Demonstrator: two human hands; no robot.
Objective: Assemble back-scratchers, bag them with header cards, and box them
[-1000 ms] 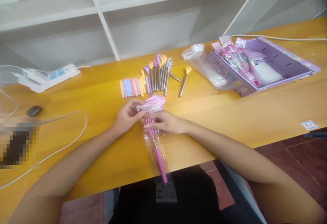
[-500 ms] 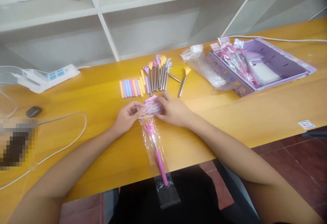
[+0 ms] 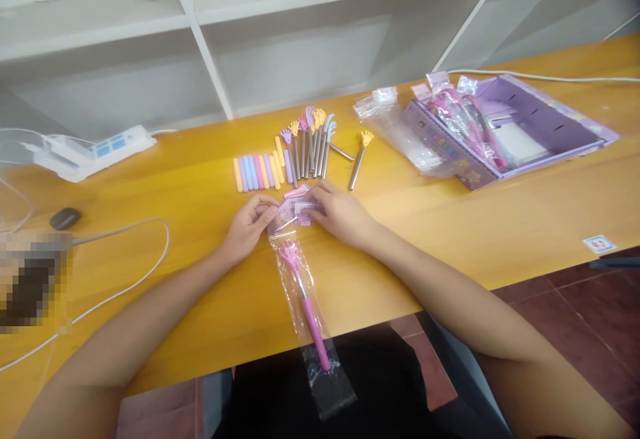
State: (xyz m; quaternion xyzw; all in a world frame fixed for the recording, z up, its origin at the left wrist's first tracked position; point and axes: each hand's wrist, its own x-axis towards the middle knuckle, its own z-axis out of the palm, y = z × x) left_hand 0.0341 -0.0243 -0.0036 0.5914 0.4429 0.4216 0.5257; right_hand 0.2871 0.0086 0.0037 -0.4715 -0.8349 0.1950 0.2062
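Observation:
A pink back scratcher [image 3: 316,332] with a hand-shaped head lies inside a long clear plastic bag [image 3: 294,279], whose lower end hangs past the table's front edge. My left hand [image 3: 249,227] is closed, pinching the bag's upper left corner between thumb and fingers. Opposite it, my right hand [image 3: 343,215] is closed on a small printed card [image 3: 303,209] by the bag's top end; some of its fingertips are hidden. Pink and lilac printed pieces lie under and around the fingers. Just beyond stand out several metal back scratcher rods [image 3: 313,152] with coloured hand heads.
Several pastel handle tubes [image 3: 257,172] lie in a row left of the rods. Empty clear bags [image 3: 405,135] lie beside a purple box [image 3: 550,125] containing bagged back scratchers. A power strip [image 3: 110,152], a black object [image 3: 66,218] and white cables occupy the left side.
My left hand has shifted slightly left with the bag's top. The bag and back scratcher have slid a little toward me. The small card shows more clearly under my right fingers.

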